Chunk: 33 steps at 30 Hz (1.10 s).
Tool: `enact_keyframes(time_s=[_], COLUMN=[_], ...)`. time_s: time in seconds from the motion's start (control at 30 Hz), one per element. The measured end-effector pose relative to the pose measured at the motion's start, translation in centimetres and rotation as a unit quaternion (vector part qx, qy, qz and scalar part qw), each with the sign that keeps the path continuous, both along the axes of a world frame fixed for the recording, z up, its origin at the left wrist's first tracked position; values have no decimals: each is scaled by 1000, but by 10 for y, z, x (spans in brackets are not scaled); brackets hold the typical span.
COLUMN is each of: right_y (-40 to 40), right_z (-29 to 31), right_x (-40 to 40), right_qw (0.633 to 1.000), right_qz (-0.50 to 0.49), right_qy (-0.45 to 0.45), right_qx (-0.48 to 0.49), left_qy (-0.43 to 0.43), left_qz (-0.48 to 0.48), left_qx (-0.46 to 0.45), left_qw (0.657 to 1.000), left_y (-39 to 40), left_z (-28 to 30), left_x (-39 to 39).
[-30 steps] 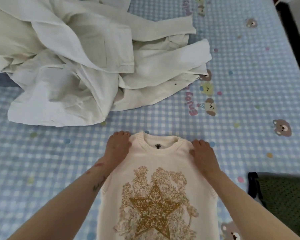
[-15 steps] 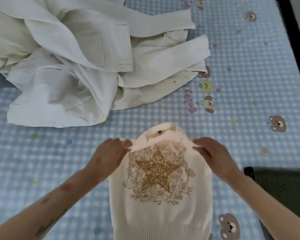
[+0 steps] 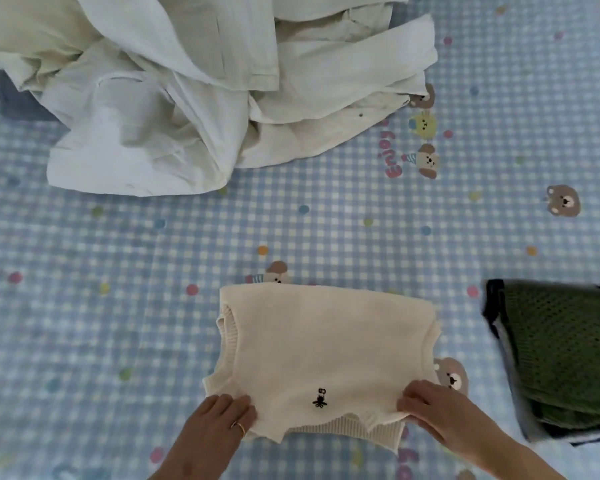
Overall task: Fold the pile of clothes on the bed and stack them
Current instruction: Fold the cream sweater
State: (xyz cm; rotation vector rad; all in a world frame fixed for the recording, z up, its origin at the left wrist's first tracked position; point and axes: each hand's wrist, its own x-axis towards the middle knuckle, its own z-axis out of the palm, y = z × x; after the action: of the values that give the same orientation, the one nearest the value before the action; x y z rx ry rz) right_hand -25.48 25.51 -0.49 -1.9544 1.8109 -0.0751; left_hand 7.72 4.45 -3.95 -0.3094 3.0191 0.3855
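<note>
Cream knit vest (image 3: 323,358) folded once at six o'clock, left hand (image 3: 219,422) and right hand (image 3: 430,410) each pinching a near corner, one white clothes pile (image 3: 187,98) at eleven o'clock, one folded green stack (image 3: 565,351) at three o'clock

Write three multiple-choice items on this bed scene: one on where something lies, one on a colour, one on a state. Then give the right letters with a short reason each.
1. Where does the pile of unfolded pale clothes lie relative to the cream knit vest?
A. beyond it, to the left
B. underneath it
C. to its right, touching it

2. What colour is the mesh garment at the right edge?
A. red
B. dark green
C. yellow

3. How does the vest lie now?
A. spread out flat, star print showing
B. folded over, small black emblem showing
C. rolled into a tube

Answers: 1 A, the pile sits at the far left with bare bedsheet between. 2 B, it shows dark green. 3 B, the left hand and right hand grip the doubled near edge.
</note>
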Motion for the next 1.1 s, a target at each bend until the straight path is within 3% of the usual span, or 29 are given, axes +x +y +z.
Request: enact_keyframes(time_s=[0.1,0.23,0.4,0.53,0.6,0.7,0.77,0.87,0.97,1.1], right_y=[7,-41,-67,-73,-104,-176,-226,-276,-295,-293], right_z=[-4,-19,-65,-66,-54,-44,-45,-56,-62,-49], right_x=[7,34,29,25,47,87,113,135,135,114], right_qw=[1000,979,955,941,955,977,983,987,978,960], right_qz=[11,-203,-237,-262,-270,-207,-144,-49,-47,-93], right_qy=[6,6,94,103,66,-52,-89,-59,-70,-169], right_qx=[4,-26,155,186,103,32,68,145,189,202], left_qy=[-20,19,-116,-142,-94,-71,-54,-41,-71,-77], left_qz=[4,88,245,329,439,605,658,713,722,684], left_qx=[25,68,57,85,133,248,316,409,434,441], left_qw=[999,994,961,930,884,753,682,568,534,576], left_y=[13,21,-29,-31,-11,22,35,39,37,46], left_z=[-1,-3,-33,-45,-39,-28,-22,-17,-18,-17], left_x=[-1,-44,-74,-48,-38,-25,-20,-23,-20,-16])
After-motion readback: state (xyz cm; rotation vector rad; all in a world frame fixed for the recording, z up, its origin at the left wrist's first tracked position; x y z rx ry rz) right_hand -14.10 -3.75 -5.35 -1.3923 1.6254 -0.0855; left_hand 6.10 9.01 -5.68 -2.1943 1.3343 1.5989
